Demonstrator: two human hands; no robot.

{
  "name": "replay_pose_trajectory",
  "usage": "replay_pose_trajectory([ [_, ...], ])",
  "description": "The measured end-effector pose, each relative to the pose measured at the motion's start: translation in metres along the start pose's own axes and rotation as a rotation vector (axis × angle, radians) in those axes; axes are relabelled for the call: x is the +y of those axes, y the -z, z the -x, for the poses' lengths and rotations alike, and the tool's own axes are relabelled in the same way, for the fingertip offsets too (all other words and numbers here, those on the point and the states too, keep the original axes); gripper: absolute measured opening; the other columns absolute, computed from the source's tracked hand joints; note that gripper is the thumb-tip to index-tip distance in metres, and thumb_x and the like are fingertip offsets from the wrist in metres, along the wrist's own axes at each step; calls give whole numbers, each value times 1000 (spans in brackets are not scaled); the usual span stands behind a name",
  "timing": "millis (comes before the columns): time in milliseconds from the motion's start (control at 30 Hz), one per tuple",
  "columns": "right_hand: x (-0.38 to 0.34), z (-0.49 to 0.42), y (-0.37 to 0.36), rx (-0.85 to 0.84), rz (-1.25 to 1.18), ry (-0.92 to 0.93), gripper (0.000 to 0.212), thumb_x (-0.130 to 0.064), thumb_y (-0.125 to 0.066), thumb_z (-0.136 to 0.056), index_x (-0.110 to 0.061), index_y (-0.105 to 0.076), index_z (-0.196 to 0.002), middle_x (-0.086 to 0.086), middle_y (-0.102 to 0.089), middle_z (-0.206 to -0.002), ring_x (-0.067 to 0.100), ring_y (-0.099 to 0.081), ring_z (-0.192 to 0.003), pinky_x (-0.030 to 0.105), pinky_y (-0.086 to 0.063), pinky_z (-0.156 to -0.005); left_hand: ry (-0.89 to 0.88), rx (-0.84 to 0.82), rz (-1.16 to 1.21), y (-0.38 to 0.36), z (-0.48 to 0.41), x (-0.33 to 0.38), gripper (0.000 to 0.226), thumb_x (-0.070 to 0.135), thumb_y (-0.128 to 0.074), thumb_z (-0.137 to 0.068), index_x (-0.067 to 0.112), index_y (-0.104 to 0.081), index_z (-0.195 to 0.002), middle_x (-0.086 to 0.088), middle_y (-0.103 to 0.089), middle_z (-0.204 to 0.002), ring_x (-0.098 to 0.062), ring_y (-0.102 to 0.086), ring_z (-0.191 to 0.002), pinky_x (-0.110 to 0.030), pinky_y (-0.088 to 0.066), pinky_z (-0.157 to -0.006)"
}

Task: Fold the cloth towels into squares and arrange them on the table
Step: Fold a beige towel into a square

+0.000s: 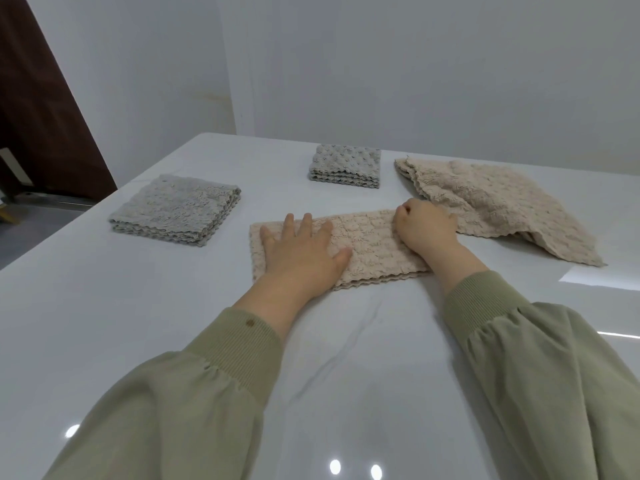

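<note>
Both arms are reaching forward from the lower corners, the left sleeve point(194, 393) and right sleeve point(540, 358) each ending in a ribbed cuff at the wrist. The left hand point(304, 251) is lying palm down on the towel point(370, 244), with its fingers straight, spread and pointing away and its thumb sticking out to the right. Its wrist is running in line with the forearm. The right hand point(426, 226) is sitting back up at the towel's right end, fingers curling under and gripping the edge there, fingertips hidden. The right forearm is angling inward to the left. The two hands are staying apart.
</note>
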State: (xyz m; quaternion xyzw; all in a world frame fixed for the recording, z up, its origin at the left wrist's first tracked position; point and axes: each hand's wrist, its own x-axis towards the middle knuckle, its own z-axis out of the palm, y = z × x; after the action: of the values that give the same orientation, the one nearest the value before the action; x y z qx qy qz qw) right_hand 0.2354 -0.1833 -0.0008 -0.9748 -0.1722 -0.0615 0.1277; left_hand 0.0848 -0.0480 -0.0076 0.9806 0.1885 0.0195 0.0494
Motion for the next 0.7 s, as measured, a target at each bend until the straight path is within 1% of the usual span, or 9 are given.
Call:
replay_pose_trajectory([
  [33, 1, -2, -1, 10, 4, 21, 39, -27, -28, -95, -10, -59, -110, 14, -62, -113, 35, -48, -114, 55, -24, -106, 16, -24, 3, -1, -1, -1, 69, 66, -15, -91, 33, -4, -150, 1, 3, -160, -25, 9, -146, -60, 5, -112],
  [133, 5, -2, -6, -5, 46, 81, 37, -24, -29, -97, -10, -55, -120, 15, -60, -119, 35, -43, -120, 54, -24, -108, 25, -56, 7, 0, 0, -4, 71, 69, -14, -89, 35, -1, -150, 3, 6, -159, -25, 10, -146, -60, 3, -113],
  [300, 10, -3, -5, 23, 4, 121, 38, -20, -32, -97, -10, -53, -126, 16, -58, -124, 36, -42, -122, 51, -26, -108, 81, -94, -6, 3, 4, -7, 74, 73, -13, -86, 38, 2, -149, 6, 9, -159, -25, 11, -145, -64, 6, -108],
  [467, 9, -5, 1, -23, 25, 119, 45, -18, -37, -93, -15, -44, -138, 15, -41, -142, 37, -29, -133, 53, -17, -114, 78, -91, 4, 4, 6, -6, 72, 73, -14, -87, 38, 2, -149, 6, 8, -159, -25, 11, -145, -66, 6, -108],
  [567, 7, -7, 5, -46, 47, 100, 47, -17, -42, -89, -15, -46, -136, 16, -42, -140, 37, -29, -132, 52, -20, -112, 74, -85, 4, 3, 6, -6, 72, 72, -14, -87, 38, 2, -149, 6, 7, -159, -25, 10, -145, -66, 4, -109],
  [700, 7, -7, 9, -23, 68, 61, 38, -18, -48, -83, -10, -56, -119, 17, -49, -122, 37, -35, -121, 49, -29, -105, 68, -83, 4, 2, 5, -7, 72, 72, -14, -88, 37, 1, -149, 5, 7, -159, -25, 10, -145, -66, 3, -109],
])
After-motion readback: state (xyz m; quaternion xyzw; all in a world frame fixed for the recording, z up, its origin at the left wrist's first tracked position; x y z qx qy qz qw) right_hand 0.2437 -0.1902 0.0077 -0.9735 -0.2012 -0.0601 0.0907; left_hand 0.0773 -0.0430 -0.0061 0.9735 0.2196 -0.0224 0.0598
